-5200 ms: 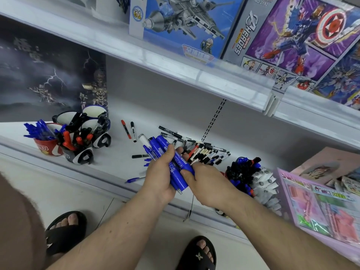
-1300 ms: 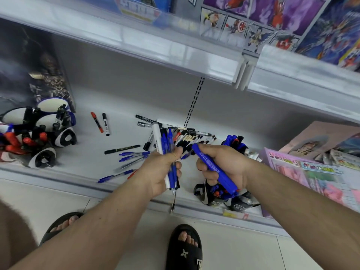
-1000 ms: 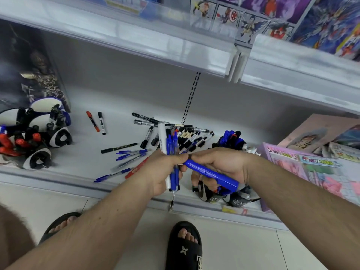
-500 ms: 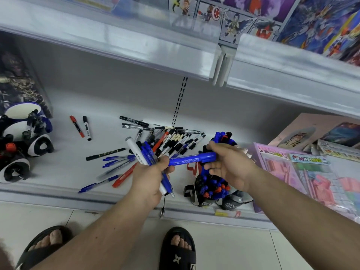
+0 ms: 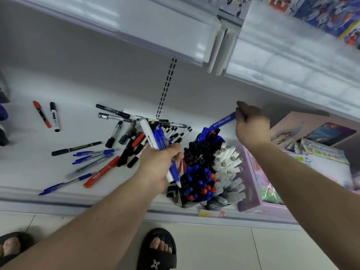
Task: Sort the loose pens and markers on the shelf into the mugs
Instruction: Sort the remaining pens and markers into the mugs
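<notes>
**Two hands, many pens**

Two bare hands reach over a smooth white shelf (image 5: 58, 90). The right hand (image 5: 252, 126), in the upper right of the frame, pinches the top end of a long blue marker (image 5: 224, 120). Its fingers (image 5: 241, 111) curl round that end. The marker is round and shiny and it tilts. Its low end pokes down into a mug of dark and blue markers (image 5: 206, 141) in the middle of the frame. The fingers touch only the high end of the marker, up and to the right of the mug.

The left hand (image 5: 157, 164), near the middle, grips a bunch of pens (image 5: 155, 139). The bunch has a fat white marker and thin blue pens. They stick out above the fist toward the upper left and below it toward the lower right. The fingers are wrapped tight round the middle of the bunch.

Just right of the left hand stand more mugs. One mug of blue, black and red caps (image 5: 198, 184) is packed full. Beside it is a mug of white and grey markers (image 5: 228, 166), with round flat ends.

Loose pens (image 5: 124, 137) lie in a messy pile on the shelf, left of the hands. Thin blue pens (image 5: 91, 154) lie flat there, and a red marker (image 5: 101, 171) too. Far to the left lie a red marker and a black and white one (image 5: 54, 116), side by side.

A pink box (image 5: 251, 191) sits at the right, touching the mugs. Black sandals (image 5: 157, 250) show on the pale floor tiles at the bottom.
</notes>
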The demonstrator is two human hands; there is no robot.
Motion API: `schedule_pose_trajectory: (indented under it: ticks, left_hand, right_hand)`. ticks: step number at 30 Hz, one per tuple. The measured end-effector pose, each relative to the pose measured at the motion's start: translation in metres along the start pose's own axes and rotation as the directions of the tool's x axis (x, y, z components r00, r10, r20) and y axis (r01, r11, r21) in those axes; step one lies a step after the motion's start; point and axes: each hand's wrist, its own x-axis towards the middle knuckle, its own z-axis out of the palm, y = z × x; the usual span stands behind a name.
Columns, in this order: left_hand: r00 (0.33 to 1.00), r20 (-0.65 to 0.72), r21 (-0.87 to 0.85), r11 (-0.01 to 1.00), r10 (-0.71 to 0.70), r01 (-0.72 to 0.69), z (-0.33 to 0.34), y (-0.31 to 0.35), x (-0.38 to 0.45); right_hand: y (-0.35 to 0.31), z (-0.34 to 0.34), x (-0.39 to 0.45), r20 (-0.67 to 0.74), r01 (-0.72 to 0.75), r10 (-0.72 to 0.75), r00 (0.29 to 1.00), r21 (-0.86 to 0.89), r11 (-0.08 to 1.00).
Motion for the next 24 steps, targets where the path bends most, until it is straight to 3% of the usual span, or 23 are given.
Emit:
schedule_pose_trajectory:
  ticks: [7,15,20,22,24]
  left_hand:
    - [0.999,-0.038,-0.008,1.000,-0.021,0.021,-0.022,0.003,0.019]
    - [0.996,-0.028,-0.026,0.997,-0.079,0.079,-0.035,0.003,0.025]
    - [0.996,0.004,0.005,0.996,-0.095,0.095,-0.035,-0.001,0.023]
    - [0.995,0.027,0.016,0.995,-0.099,0.099,-0.035,-0.001,0.020]
    - [0.992,0.056,0.030,0.994,-0.110,0.108,-0.037,0.000,0.017]
  right_hand:
    - [0.009,0.045,0.013,0.123,0.054,-0.046,0.991,-0.059,0.997]
    - [0.032,0.079,0.002,0.171,-0.015,0.036,0.985,-0.124,0.992]
    - [0.028,0.102,-0.009,0.238,0.080,-0.038,0.970,-0.169,0.982]
    - [0.032,0.110,-0.011,0.342,0.058,0.038,0.939,-0.267,0.962]
    - [0.036,0.116,-0.011,0.511,0.029,0.205,0.835,-0.413,0.910]
